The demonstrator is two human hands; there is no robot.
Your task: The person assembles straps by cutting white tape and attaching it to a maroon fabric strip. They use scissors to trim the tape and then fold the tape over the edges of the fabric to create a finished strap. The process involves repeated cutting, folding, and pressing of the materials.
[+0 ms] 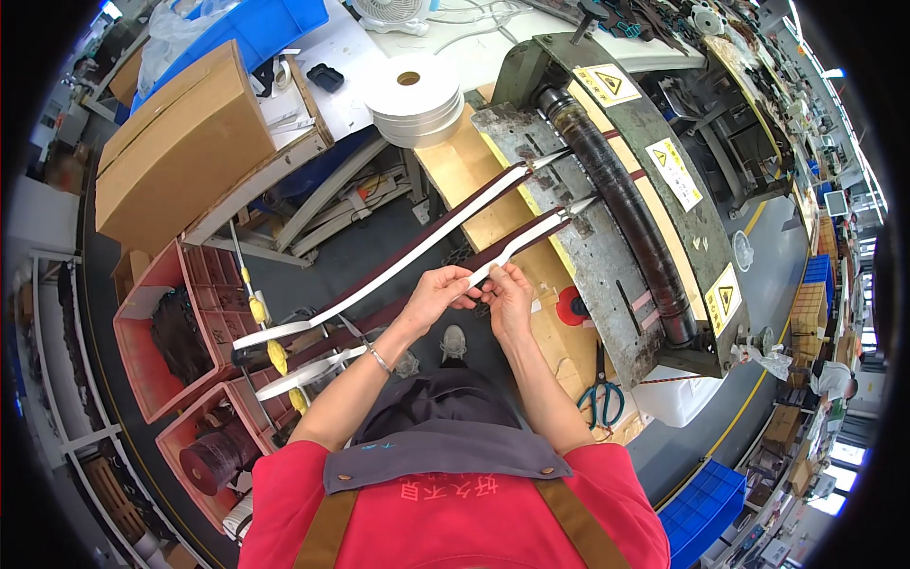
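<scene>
Pinches the near strip [533,233], white and slightly bent, left of the roller [616,209], gripping it between thumb and fingers of the left hand [441,294] and, just beside that, between thumb and fingers of the right hand [509,296]. Holds both hands closed and near each other, well apart from the roller. Wears a bracelet [379,358] on the wrist farther from the roller, plus a red shirt [455,522] and a grey apron [445,455]. Has a maroon band [493,254] running along the near strip toward a metal guide [580,205] just left of the roller. Has the far strip [417,248], also white, stretched leftward from beside the roller, past the hands. Faces a metal plate [607,284] on the roller's left side and warning labels [674,174] on its right. Has scissors [604,398] with teal handles below and left of the roller's lower end, and a red disc [566,308] left of its lower half. Shows white spools [412,104] left of the roller's upper end, with a carton [190,152] and a blue bin [284,24] farther left of it.
</scene>
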